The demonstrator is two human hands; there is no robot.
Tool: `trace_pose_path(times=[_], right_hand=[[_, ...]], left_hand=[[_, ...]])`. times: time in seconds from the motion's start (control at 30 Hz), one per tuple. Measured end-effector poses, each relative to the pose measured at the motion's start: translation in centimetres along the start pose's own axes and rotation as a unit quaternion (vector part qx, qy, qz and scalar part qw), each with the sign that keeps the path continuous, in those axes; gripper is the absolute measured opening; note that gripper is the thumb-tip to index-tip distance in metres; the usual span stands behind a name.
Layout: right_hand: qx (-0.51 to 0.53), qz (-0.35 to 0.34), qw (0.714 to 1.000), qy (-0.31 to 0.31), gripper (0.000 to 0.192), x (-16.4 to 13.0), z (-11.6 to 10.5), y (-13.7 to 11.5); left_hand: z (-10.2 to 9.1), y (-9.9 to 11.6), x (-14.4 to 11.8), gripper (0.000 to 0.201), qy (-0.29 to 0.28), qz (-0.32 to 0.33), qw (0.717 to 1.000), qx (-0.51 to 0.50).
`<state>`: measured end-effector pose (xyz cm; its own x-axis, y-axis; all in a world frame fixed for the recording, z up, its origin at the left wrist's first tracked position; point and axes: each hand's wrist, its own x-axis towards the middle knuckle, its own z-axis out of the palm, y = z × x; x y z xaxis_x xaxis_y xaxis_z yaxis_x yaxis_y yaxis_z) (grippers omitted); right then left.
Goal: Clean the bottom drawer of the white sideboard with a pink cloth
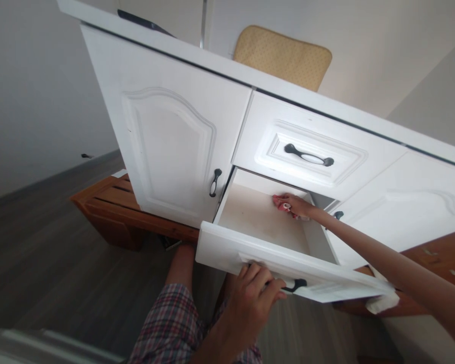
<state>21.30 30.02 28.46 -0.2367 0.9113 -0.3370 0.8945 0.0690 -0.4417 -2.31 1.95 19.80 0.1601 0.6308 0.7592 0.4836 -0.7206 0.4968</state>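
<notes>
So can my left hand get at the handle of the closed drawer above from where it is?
Probably yes: the left hand only grips the open drawer's front, and nothing stands between it and the upper handle.

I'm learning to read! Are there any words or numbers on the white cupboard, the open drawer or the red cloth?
No words or numbers can be read anywhere.
Small red cloth under the right hand in the open white wooden drawer: a white mark, too small and blurred to read.

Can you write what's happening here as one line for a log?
left hand: grips open drawer front | right hand: presses red cloth inside drawer
</notes>
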Motion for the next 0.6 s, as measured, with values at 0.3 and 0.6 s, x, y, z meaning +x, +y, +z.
trace_pose_path(times=[0.3,0.6], right_hand=[[-0.219,-0.085,0.972,0.001,0.052,-0.6,-0.7,1.4],[-0.184,-0.052,0.972,-0.134,0.026,-7.8,0.6,0.6]], left_hand=[[-0.2,0.1,0.0,0.028,-0.02,-0.009,1.0,-0.003],[0.1,-0.2,-0.2,0.028,-0.016,-0.001,1.0,-0.007]])
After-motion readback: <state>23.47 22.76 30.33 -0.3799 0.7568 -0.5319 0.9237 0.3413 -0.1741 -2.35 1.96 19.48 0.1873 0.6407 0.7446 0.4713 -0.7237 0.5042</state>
